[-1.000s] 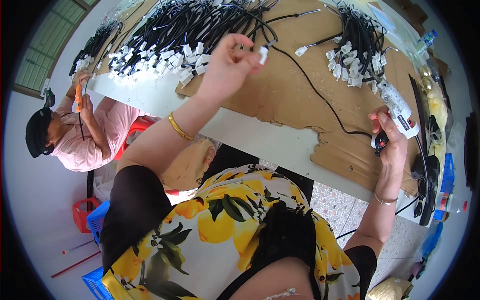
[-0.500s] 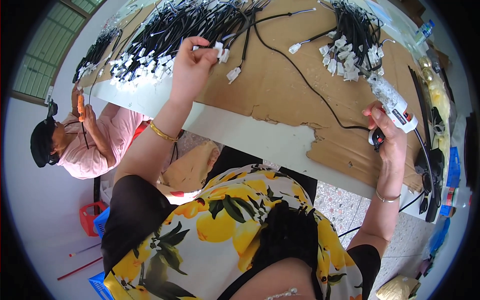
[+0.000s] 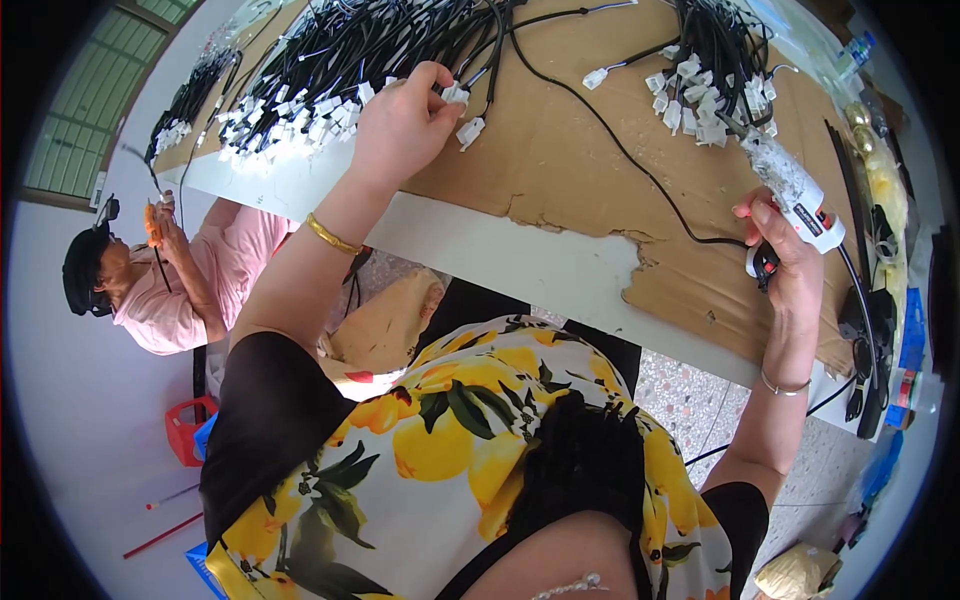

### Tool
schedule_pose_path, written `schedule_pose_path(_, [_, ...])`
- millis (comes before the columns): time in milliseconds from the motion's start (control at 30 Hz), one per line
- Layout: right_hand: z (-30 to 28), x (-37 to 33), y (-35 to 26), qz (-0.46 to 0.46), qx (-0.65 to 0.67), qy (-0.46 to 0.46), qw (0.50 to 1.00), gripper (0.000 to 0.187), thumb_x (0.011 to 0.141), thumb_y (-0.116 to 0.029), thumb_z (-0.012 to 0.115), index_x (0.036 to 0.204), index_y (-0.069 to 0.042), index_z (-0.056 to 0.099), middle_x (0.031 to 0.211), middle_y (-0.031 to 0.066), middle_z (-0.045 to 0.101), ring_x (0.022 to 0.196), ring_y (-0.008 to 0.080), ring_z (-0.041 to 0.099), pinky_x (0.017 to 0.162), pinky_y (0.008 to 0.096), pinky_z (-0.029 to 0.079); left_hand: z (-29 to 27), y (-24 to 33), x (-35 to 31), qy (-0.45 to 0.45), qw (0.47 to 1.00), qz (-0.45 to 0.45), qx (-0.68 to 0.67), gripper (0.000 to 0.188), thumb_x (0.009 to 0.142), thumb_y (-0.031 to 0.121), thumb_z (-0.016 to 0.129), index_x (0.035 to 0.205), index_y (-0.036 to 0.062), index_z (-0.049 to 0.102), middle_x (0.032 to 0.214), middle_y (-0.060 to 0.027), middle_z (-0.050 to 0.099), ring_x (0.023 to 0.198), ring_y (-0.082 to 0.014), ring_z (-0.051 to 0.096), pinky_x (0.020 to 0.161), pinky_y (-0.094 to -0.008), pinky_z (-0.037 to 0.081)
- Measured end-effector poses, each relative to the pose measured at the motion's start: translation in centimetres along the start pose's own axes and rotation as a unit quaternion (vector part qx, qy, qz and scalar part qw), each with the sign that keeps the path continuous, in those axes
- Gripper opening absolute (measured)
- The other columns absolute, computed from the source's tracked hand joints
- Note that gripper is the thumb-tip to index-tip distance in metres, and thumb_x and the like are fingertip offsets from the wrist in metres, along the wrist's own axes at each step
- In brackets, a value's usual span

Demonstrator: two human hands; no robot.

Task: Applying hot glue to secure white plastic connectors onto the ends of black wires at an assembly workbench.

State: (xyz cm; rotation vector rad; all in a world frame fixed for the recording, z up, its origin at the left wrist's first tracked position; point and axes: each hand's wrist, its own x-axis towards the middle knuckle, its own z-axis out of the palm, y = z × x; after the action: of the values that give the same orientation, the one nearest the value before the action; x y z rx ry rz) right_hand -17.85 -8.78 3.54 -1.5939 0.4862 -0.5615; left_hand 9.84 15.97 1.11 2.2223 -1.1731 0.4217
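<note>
My left hand (image 3: 405,130) is closed in a pinch on a white plastic connector (image 3: 455,94) at the end of a black cable, at the front of a large cable heap. Just right of it, another white connector (image 3: 470,132) hangs from its own cable over the cardboard. In my right hand (image 3: 792,262) is a hot glue gun (image 3: 785,185), white with a crusted, smeared barrel. Its nozzle points up and left, close to a second bunch of white connectors (image 3: 690,95). Whether glue is coming out cannot be seen.
Torn cardboard (image 3: 560,190) covers the white table (image 3: 500,245). Many black cables (image 3: 370,50) are heaped at the back left. A thin black cord (image 3: 620,170) crosses the cardboard. At left, a co-worker in pink (image 3: 165,315) holds an orange tool (image 3: 152,225). A bottle (image 3: 852,55) stands far right.
My left hand has shifted slightly right with the connector, its fingers now more curled over it. My right hand and the glue gun stay nearly in place. The co-worker's hands have moved a little.
</note>
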Motion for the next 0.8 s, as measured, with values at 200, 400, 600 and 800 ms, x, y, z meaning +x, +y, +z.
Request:
schedule_pose_path(200, [-0.1, 0.1, 0.1, 0.004, -0.01, -0.02, 1.0, 0.019, 0.07, -0.018, 0.064, 0.08, -0.003, 0.057, 0.075, 0.006, 0.058, 0.057, 0.0083, 0.046, 0.054, 0.0207, 0.037, -0.3, 1.9, -1.4, 0.043, 0.99, 0.113, 0.066, 0.027, 0.064, 0.015, 0.069, 0.083, 0.0092, 0.051, 0.054, -0.0017, 0.051, 0.056, -0.0198, 0.053, 0.051, -0.031, 0.043])
schedule_pose_path(400, [-0.1, 0.0, 0.2, -0.008, -0.01, -0.017, 1.0, 0.019, 0.07, -0.017, 0.065, 0.079, -0.003, 0.057, 0.075, 0.0062, 0.058, 0.058, 0.0082, 0.046, 0.054, 0.0206, 0.037, 0.2, 2.5, -1.9, -0.018, 0.984, 0.121, 0.128, 0.024, 0.065, 0.012, 0.067, 0.084, 0.0094, 0.052, 0.057, -0.0039, 0.053, 0.058, -0.0217, 0.054, 0.055, -0.031, 0.044])
schedule_pose_path(600, [-0.1, 0.0, 0.1, 0.002, -0.029, -0.019, 0.999, 0.019, 0.069, -0.017, 0.065, 0.079, -0.004, 0.058, 0.076, 0.0059, 0.059, 0.058, 0.0083, 0.046, 0.054, 0.0206, 0.038, 1.4, 2.0, -1.8, -0.016, 0.981, 0.156, 0.112, 0.022, 0.069, 0.009, 0.063, 0.087, 0.0081, 0.051, 0.059, -0.0063, 0.053, 0.056, -0.0186, 0.053, 0.055, -0.0297, 0.044])
schedule_pose_path(800, [0.0, 0.1, 0.1, 0.008, -0.025, -0.013, 1.0, 0.021, 0.069, -0.019, 0.067, 0.08, -0.004, 0.058, 0.075, 0.0052, 0.06, 0.059, 0.0079, 0.047, 0.055, 0.0202, 0.039, 0.8, -0.8, 0.1, 0.118, 0.746, -0.267, -0.598, 0.011, 0.083, 0.008, 0.036, 0.092, 0.0063, 0.042, 0.062, -0.0065, 0.046, 0.055, -0.0131, 0.042, 0.049, -0.0279, 0.037])
